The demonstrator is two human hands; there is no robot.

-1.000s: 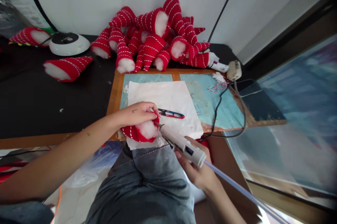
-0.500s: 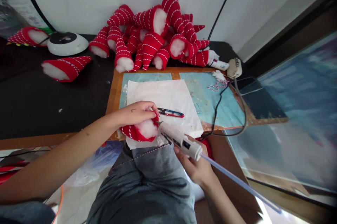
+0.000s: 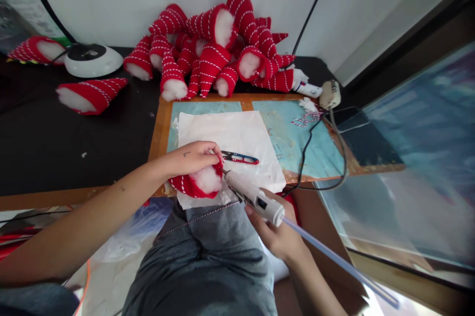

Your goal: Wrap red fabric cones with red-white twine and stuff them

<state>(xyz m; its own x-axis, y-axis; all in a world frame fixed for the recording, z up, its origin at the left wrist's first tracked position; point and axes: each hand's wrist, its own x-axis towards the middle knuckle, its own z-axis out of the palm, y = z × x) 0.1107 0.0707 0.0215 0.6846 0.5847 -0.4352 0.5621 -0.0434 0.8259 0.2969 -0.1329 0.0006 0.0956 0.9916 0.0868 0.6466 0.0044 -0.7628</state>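
My left hand (image 3: 202,155) is closed on the rim of a red felt cone (image 3: 187,187) with white stuffing (image 3: 207,180) showing at its open end. In my right hand (image 3: 276,232) is a white glue gun (image 3: 256,197) with a long clear glue stick (image 3: 341,256) coming out of its back. The gun's tip is at the cone's rim, close to my left fingertips. A red-and-white twisted cord (image 3: 196,219) runs across my lap. Thread snips (image 3: 241,158) lie on a white sheet (image 3: 226,128) just beyond the cone.
Several stuffed red cones (image 3: 213,66) are heaped against the wall, and another cone (image 3: 92,97) lies at left by a white round base (image 3: 92,61). A power strip (image 3: 330,94) and dark cable (image 3: 305,157) are on the right of the blue-covered board (image 3: 297,142).
The view has shifted very slightly. The glue gun's tip has moved a little away from the cone's rim, while both hands keep their grips.
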